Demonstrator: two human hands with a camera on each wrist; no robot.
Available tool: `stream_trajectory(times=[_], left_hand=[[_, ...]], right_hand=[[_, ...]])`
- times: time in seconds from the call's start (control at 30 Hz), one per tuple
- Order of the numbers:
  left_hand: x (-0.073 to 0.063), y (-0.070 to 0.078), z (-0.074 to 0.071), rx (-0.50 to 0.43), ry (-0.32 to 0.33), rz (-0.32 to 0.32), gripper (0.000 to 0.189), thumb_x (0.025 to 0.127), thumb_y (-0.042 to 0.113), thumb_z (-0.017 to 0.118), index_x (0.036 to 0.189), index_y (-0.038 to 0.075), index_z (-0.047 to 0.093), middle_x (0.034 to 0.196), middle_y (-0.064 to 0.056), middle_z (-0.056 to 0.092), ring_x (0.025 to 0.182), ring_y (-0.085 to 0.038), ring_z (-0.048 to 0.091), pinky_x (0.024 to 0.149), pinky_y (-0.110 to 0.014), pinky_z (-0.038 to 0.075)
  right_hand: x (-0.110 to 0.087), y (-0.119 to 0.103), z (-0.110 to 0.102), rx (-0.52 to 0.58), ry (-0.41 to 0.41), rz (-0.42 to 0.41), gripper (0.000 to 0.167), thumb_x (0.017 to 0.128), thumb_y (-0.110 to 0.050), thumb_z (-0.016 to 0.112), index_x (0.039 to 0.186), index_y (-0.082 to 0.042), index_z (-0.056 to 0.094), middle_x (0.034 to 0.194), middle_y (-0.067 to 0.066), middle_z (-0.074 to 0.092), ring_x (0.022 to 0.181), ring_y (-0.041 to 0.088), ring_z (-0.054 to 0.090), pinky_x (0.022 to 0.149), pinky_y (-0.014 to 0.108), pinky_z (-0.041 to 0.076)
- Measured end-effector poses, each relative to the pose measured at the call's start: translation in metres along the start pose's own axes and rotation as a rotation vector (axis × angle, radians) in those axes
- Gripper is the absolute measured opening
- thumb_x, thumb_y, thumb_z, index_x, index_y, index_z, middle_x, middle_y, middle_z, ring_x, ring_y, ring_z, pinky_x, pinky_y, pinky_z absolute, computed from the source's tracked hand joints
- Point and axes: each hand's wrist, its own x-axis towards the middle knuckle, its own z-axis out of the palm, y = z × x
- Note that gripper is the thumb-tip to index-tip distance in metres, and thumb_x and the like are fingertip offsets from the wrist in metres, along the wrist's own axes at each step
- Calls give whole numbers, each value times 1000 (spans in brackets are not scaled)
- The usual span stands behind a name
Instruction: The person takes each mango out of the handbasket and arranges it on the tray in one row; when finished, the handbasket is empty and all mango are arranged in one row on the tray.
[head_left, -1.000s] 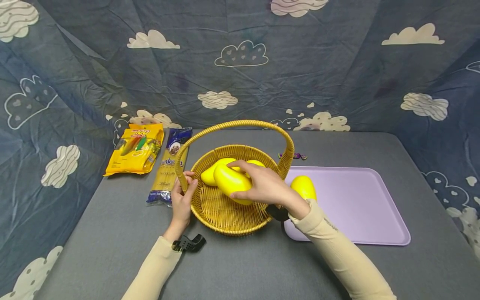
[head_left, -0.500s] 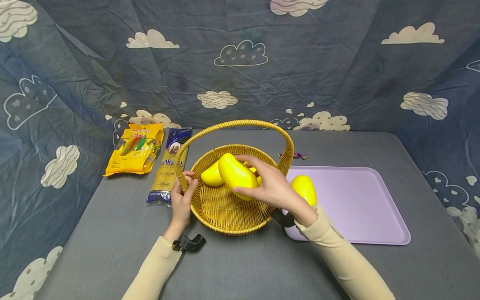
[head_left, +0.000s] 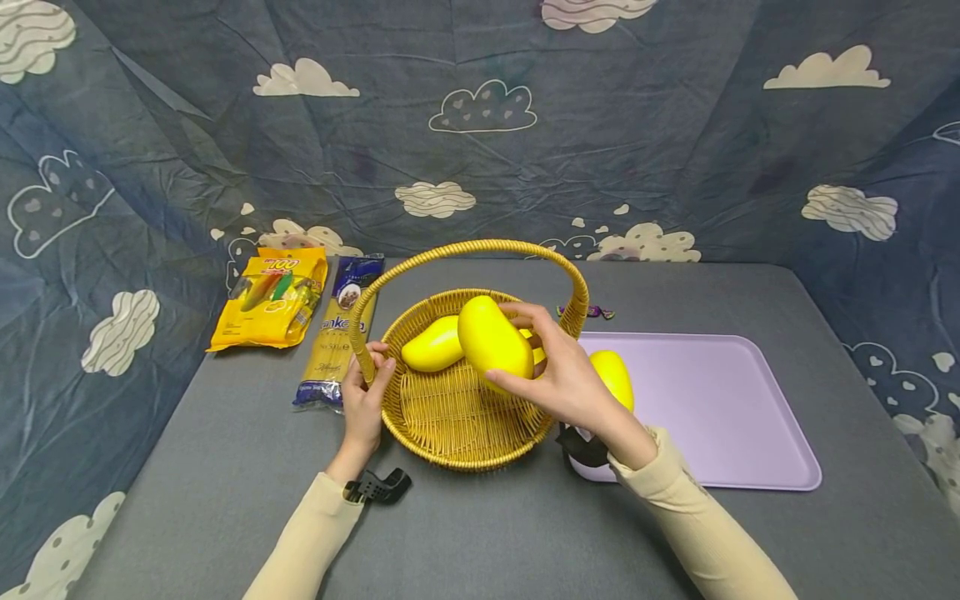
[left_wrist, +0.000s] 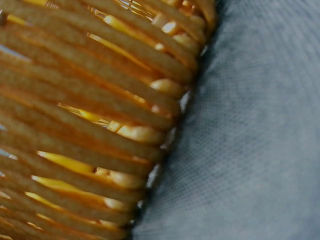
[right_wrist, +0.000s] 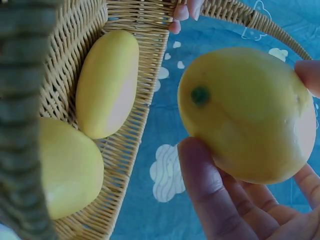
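Note:
My right hand [head_left: 566,379] holds a yellow mango [head_left: 493,337] above the wicker basket [head_left: 465,433], thumb on the near side and fingers behind. The right wrist view shows this mango's green stem end, clear of the basket's rim. Two more mangoes lie inside: one at the left [head_left: 433,345], and another [right_wrist: 72,170] mostly covered by the right hand in the head view. My left hand [head_left: 365,408] grips the basket's left side where handle and rim meet. Only the basket's woven wall [left_wrist: 85,120] and grey cloth fill the left wrist view.
A lilac tray [head_left: 712,408] lies to the right, with another mango [head_left: 615,379] at its left end, partly behind the right arm. A wrapped candy [head_left: 588,312] lies behind the tray. Left of the basket are a yellow candy bag [head_left: 272,300] and a pasta packet [head_left: 330,350].
My right hand has raised the mango and shifted it rightward, turning it more upright. More of the left mango in the basket now shows. The left hand and basket stay put.

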Motion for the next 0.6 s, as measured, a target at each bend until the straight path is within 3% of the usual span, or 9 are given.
stream_trajectory(times=[0.2, 0.43, 0.6], left_hand=[[0, 1, 0, -2, 3, -10, 21, 90, 0, 58, 85, -14, 43, 109, -21, 50, 102, -23, 46, 90, -28, 33], [0, 1, 0, 12, -1, -6, 19, 90, -1, 58, 84, -13, 44, 109, -21, 50, 101, -23, 46, 89, -28, 33], [0, 1, 0, 10, 0, -6, 20, 90, -1, 58, 85, -13, 44, 110, -22, 50, 101, -22, 46, 89, -28, 33]], right_hand=[[-8, 0, -3, 19, 33, -16, 75, 76, -30, 80, 137, -29, 37, 122, 0, 52, 89, 21, 58, 62, 39, 53], [-19, -13, -7, 42, 101, -66, 75, 74, -7, 81, 135, -14, 38, 119, 12, 53, 87, 25, 58, 62, 37, 53], [-27, -1, -11, 12, 155, -99, 78, 70, -4, 82, 135, -12, 40, 115, 11, 55, 94, 22, 56, 62, 35, 51]])
